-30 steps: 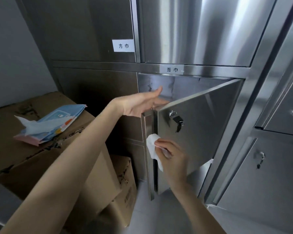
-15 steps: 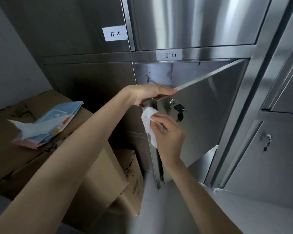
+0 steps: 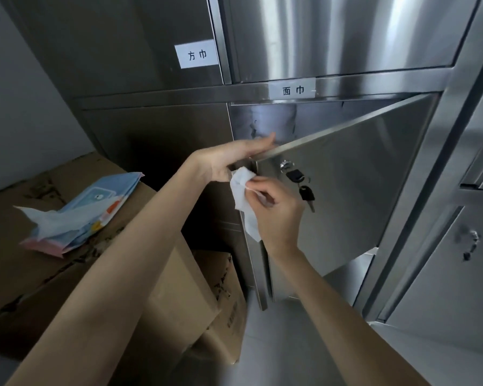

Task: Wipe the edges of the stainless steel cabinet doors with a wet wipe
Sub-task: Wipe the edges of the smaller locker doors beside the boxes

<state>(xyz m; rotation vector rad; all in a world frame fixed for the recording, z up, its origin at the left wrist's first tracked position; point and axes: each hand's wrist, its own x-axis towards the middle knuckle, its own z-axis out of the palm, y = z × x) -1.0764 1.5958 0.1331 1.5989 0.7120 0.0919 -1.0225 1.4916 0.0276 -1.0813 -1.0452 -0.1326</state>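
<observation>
Right hand point(image 3: 279, 215) is climbing the free edge of the open cabinet door point(image 3: 360, 190), now pinching the wet wipe point(image 3: 241, 196) against its top corner, centre frame. Left hand point(image 3: 232, 157), fingers straight, is resting on the door's top edge.

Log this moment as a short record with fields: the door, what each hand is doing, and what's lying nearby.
door: cabinet door swung open, hinged on its right side, keys hanging from its lock
support: left hand rests on the door's top corner, fingers straight along the top edge
wiping: right hand pinches the wet wipe against the door's free vertical edge, just below that corner
nearby: wipe pack, one sheet sticking out, lies on a cardboard box to the left
</observation>
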